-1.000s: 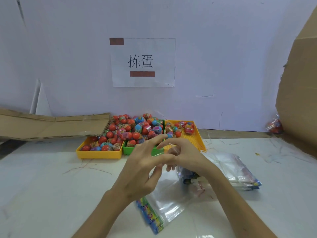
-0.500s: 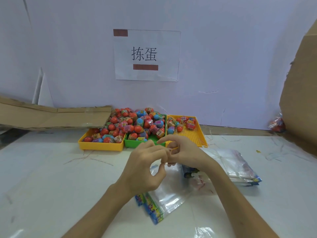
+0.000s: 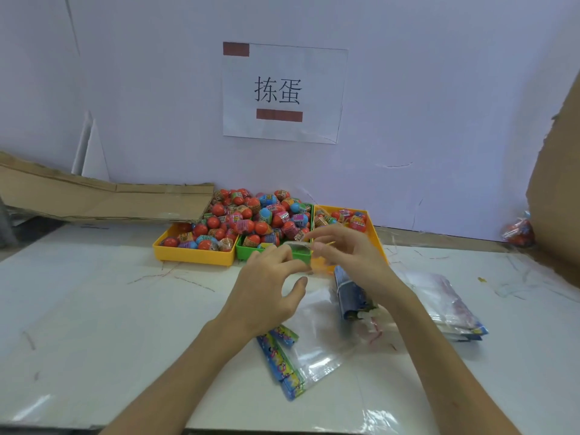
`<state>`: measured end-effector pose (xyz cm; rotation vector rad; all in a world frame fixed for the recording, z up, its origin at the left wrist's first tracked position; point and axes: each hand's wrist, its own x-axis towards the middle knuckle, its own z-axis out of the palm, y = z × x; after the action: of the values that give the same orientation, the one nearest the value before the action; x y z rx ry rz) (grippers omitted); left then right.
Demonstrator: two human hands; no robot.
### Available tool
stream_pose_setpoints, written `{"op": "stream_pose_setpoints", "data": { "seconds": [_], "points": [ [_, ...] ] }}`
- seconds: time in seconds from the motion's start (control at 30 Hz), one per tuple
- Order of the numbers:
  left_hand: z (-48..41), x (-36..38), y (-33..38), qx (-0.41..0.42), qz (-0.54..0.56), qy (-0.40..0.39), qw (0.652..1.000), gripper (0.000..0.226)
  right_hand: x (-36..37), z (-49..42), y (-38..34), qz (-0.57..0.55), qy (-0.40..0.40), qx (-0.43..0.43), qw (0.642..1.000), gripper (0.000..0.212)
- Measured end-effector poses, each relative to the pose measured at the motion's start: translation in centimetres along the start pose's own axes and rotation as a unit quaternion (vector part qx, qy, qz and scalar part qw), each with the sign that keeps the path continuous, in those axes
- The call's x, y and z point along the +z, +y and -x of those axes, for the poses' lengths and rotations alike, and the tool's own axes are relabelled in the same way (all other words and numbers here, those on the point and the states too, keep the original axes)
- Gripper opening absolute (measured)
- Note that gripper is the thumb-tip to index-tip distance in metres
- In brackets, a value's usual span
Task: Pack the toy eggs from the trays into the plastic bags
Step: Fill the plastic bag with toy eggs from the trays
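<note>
Left hand [image 3: 266, 290] and right hand [image 3: 351, 259] raised together above desk [image 3: 94, 309], fingers curled, pinching thin clear plastic bag [image 3: 298, 246] between them. Toy eggs [image 3: 251, 218] heaped in yellow and green trays [image 3: 194, 255] just beyond fingers. More bags [image 3: 314, 350] flat on desk beneath hands; stack [image 3: 445, 306] right of right-hand fingers.

Even bright light, soft shadows, motion-blurred fingertips, edges bowed.

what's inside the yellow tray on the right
The right yellow tray holds only a few toy eggs at its far end. The right hand covers its near part, so anything there is hidden.
</note>
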<state>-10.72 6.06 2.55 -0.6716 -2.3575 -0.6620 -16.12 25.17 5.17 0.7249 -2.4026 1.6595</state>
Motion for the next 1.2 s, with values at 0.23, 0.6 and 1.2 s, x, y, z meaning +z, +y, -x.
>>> {"op": "stream_pose_setpoints", "data": {
  "seconds": [0.23, 0.6, 1.2],
  "points": [
    [0.0, -0.3, -0.2, -0.026, 0.003, 0.007, 1.000, 0.030, -0.1, -4.8, 1.7, 0.269, 0.040, 0.023, 0.962, 0.013],
    [0.0, -0.3, -0.3, -0.028, -0.002, 0.004, 1.000, 0.036, 1.2, -9.2, 4.2, 0.372, -0.051, -0.003, 0.927, 0.020],
    [-0.1, 0.2, -1.3, -0.049, 0.002, 0.013, 0.999, 0.028, 0.6, -2.7, -0.4, 0.006, 0.033, -0.073, 0.997, 0.023]
  ]
}}
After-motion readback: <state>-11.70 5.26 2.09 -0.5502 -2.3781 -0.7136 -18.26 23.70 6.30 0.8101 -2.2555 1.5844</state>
